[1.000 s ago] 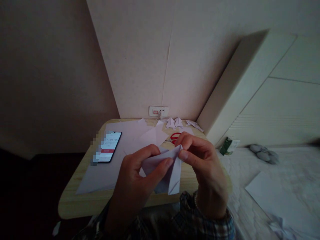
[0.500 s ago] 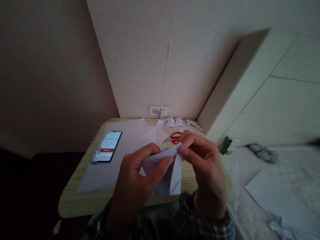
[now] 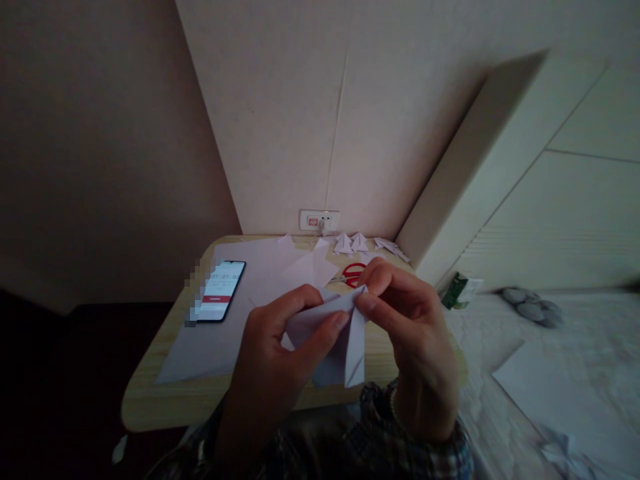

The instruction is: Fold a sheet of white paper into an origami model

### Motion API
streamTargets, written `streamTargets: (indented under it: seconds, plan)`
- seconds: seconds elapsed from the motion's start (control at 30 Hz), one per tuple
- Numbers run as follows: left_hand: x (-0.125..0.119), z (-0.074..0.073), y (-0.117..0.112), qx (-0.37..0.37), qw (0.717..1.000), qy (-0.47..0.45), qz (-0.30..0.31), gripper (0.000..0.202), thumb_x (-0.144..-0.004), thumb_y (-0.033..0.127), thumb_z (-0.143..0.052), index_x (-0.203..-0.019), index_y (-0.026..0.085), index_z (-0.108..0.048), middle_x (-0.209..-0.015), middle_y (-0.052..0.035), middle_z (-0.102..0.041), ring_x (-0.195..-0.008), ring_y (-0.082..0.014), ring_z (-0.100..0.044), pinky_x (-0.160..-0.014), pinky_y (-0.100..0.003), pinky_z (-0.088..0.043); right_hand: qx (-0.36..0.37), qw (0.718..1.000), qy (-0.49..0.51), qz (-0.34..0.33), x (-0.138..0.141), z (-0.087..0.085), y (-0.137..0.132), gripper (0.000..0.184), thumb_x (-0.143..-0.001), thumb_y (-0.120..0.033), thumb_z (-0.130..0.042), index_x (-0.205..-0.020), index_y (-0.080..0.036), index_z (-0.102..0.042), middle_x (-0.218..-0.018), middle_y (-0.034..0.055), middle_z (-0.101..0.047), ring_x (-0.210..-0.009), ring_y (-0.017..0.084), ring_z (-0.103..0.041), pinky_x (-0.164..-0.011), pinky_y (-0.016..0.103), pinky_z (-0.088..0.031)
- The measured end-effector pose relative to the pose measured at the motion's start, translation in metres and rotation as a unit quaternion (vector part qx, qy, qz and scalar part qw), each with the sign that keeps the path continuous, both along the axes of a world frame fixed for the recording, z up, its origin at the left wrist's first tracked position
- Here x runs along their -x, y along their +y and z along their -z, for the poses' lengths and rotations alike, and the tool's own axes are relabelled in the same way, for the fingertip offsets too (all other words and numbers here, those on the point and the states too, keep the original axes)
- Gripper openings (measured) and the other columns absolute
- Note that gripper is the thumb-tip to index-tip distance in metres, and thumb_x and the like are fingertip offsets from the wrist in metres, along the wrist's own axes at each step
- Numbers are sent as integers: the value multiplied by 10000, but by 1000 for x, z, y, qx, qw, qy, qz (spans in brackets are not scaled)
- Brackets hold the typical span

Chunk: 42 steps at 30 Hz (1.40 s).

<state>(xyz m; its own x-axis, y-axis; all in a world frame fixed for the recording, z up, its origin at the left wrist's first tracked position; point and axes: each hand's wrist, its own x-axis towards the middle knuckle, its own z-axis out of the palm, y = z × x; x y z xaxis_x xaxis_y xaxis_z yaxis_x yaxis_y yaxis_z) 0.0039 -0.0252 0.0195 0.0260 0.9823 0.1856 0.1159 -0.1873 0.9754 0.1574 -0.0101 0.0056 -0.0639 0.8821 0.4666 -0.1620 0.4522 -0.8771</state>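
A piece of folded white paper (image 3: 354, 353) is held up above the near part of the table, with creased flaps and one strip hanging down. My left hand (image 3: 280, 340) grips its left side, thumb in front and fingers partly behind it. At the upper corner, the thumb and index finger of my right hand (image 3: 405, 313) pinch the paper. Just beyond my right hand lie scissors (image 3: 354, 274) with red handles, partly covered by the fingers. Behind the held paper, a folded paper piece (image 3: 311, 268) rests on white sheets (image 3: 225, 350).
The wooden table (image 3: 150, 400) stands against the wall. A lit phone (image 3: 220, 293) lies on its left side. Small folded paper pieces (image 3: 350, 243) line the back edge below a wall socket (image 3: 319, 220). At right, a bed (image 3: 480, 353) carries paper (image 3: 555, 387) and a green packet (image 3: 456, 291).
Both hands keep the same grip on the paper. The hanging strip has turned slightly, and the whole view has shifted a little.
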Motion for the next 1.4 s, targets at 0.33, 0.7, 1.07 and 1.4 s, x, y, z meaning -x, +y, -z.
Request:
streamTargets:
  seconds: [0.33,0.7,1.07,1.4]
  plan:
    - [0,3,4,-15,1000,14,16,143,-774,307,-697,-674,234,-625,-604,77,-604,-554,-118,-540,-509,-211,-398,-26,992,-43,114,5,0,-4,230,-865,-139,-704,-671,-214,-607,-699,-61,-529,-693,115,-480,-657,281,-370]
    - [0,0,2,31,999,-11,18,147,-708,229,-739,-638,224,-609,-570,79,-561,-514,-107,-494,-466,-197,-359,-23,994,-42,101,2,2,-2,199,-876,-193,-709,-690,-243,-663,-715,-28,-587,-718,159,-532,-665,309,-404]
    - [-1,3,1,29,998,-36,30,149,-684,186,-758,-628,232,-628,-568,82,-569,-499,-101,-480,-465,-203,-356,-13,988,-46,146,5,1,-7,266,-904,-237,-684,-652,-222,-604,-644,-42,-507,-633,135,-466,-605,284,-370]
    - [0,4,1,-33,986,-84,-140,177,-647,225,-797,-588,236,-631,-569,90,-611,-564,-109,-546,-543,-210,-432,-20,992,-115,45,3,-6,1,179,-901,-372,-682,-786,-235,-690,-787,-4,-667,-775,171,-612,-712,299,-472]
